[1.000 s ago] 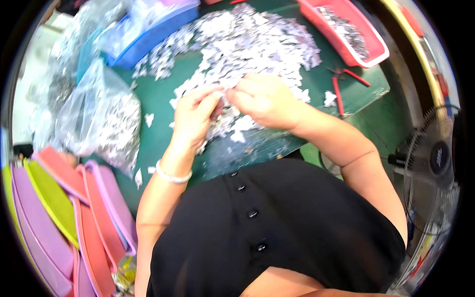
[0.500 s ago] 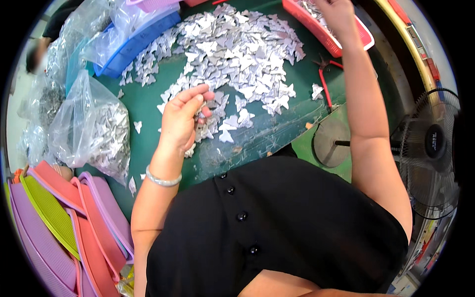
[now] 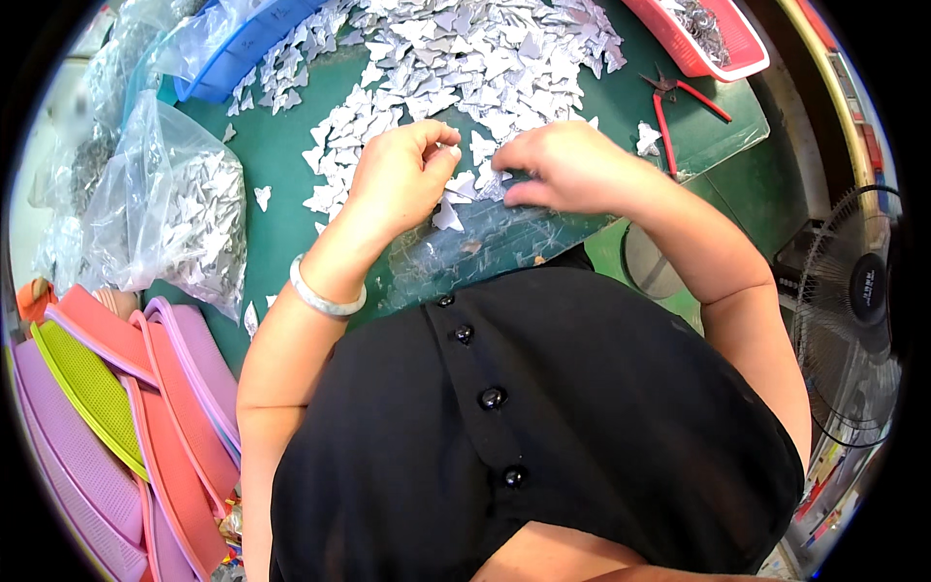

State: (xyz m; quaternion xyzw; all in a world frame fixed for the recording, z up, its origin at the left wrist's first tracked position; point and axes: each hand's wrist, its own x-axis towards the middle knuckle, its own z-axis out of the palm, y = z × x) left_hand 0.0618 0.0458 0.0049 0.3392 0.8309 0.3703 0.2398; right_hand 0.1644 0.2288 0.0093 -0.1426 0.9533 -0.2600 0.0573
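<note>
A broad pile of flat silver butterfly-shaped pieces (image 3: pixel 465 63) is spread over the green table. At its near edge, my left hand (image 3: pixel 402 175) is closed, thumb pressed to the curled fingers; whatever is in it is hidden. To its right, my right hand (image 3: pixel 567 170) reaches in slightly blurred, thumb and fingers apart, over a few loose silver pieces (image 3: pixel 490 184). The fingertips of the two hands face each other a short way apart. A pair of red-handled pliers (image 3: pixel 664 92) lies open on the right, beside one lone silver piece (image 3: pixel 648 139).
A red basket (image 3: pixel 693 58) with small metal parts stands far right, and a blue basket (image 3: pixel 242 58) far left. A clear bag of silver pieces (image 3: pixel 199 209) sits at left. Stacked coloured baskets (image 3: pixel 107 388) are lower left; a black fan (image 3: pixel 853 291) stands right.
My right hand has come back from the red basket to the near edge of the pile. My left hand has shifted slightly right, and the view has tilted nearer my body.
</note>
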